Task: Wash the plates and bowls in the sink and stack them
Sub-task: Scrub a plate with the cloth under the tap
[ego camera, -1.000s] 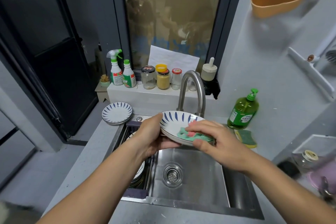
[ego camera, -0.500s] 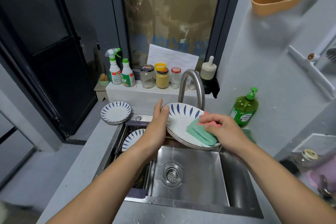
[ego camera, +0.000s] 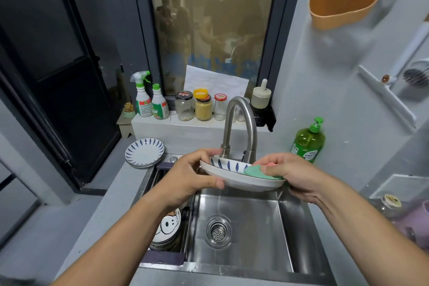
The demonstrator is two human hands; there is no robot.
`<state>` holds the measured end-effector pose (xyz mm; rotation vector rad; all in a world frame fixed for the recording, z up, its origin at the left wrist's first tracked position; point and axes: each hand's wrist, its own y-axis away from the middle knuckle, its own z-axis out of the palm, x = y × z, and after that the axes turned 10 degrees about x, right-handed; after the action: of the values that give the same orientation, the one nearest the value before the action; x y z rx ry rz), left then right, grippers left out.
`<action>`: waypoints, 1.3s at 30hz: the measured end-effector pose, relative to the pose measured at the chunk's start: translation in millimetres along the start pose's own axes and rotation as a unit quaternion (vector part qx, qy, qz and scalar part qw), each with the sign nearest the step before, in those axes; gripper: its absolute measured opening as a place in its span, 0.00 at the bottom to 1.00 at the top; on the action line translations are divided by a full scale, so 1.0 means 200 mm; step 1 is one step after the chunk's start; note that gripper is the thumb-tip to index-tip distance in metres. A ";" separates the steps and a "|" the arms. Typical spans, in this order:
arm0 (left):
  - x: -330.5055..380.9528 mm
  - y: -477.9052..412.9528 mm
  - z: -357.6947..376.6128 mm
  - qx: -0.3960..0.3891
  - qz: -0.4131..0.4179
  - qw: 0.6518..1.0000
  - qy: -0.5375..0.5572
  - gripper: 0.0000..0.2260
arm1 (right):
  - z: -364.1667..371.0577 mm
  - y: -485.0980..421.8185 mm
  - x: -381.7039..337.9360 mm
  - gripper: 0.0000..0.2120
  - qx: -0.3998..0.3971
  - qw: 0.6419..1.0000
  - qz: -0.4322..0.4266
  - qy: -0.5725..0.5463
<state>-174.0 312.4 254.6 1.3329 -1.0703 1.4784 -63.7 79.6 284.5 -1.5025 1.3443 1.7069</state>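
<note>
Tilted up half a second ago, the white blue-leaf-patterned ceramic plate (ego camera: 239,181) now lies nearly level above the steel sink (ego camera: 253,211). Of the hands, the left hand (ego camera: 192,176) grips its rim, while the right hand (ego camera: 294,174) pinches a green sponge (ego camera: 254,171) against its right edge. Scrubbing looks unfinished.

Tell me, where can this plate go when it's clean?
Bare counter lies left of the sink, nearer you than the stacked plates. The basin floor around the drain is bare too. Jars and bottles crowd the ledge behind the faucet; dishes fill the side rack.
</note>
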 end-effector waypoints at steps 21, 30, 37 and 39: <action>0.07 -0.06 0.07 0.026 -0.202 0.972 0.117 0.27 | 0.09 0.12 -0.17 0.12 0.043 0.909 -0.376 0.173; 0.11 -0.07 0.05 0.025 -0.210 0.972 0.100 0.27 | 0.06 0.12 -0.26 0.12 -0.017 0.895 -0.402 0.191; 0.08 -0.08 0.03 0.031 -0.217 0.972 0.089 0.34 | 0.06 0.07 -0.25 0.14 -0.030 0.887 -0.365 0.280; 0.10 -0.07 0.04 0.028 -0.220 0.971 0.093 0.31 | 0.05 0.05 -0.25 0.13 -0.038 0.903 -0.358 0.234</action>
<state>-159.2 309.7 275.3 1.3360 -0.5682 1.2727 -64.2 96.0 333.5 -2.1916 0.7446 0.9673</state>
